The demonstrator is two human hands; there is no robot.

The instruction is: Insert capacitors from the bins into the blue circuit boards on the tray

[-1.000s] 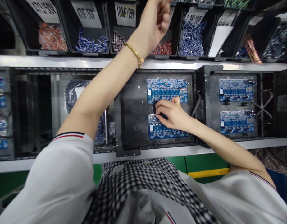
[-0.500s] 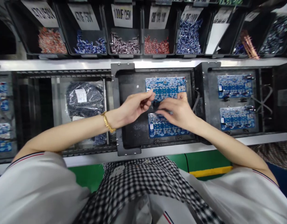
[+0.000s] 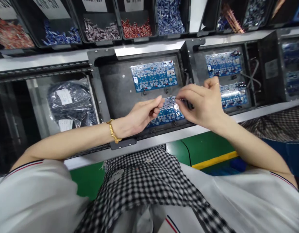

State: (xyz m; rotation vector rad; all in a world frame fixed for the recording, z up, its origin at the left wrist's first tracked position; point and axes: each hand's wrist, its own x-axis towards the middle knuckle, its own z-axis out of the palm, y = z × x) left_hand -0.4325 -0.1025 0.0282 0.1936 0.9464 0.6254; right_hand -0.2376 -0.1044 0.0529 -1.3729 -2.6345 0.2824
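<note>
Over the lower blue circuit board (image 3: 167, 111) my left hand (image 3: 143, 116) has its thumb and forefinger pressed together; anything in that pinch is too small to make out. My right hand (image 3: 201, 102) is curled above the right end of the same board, thumb and fingertips drawn together. Something dark shows beneath its fingers, but its kind is unclear. A second blue circuit board (image 3: 154, 76) lies behind, flat in the black tray (image 3: 113, 84). Both hands partly cover the lower board.
Black bins of small components (image 3: 101, 30) line the back. Left of the tray lies a clear plastic bag of dark parts (image 3: 70, 103). Another tray on the right holds two blue boards (image 3: 223, 63). A metal rail (image 3: 149, 139) runs along the front.
The view has turned, so trays and bins sit further left and higher. My hands have moved apart, the right one going rightward; the dark thing formerly between them shows only under my right fingers.
</note>
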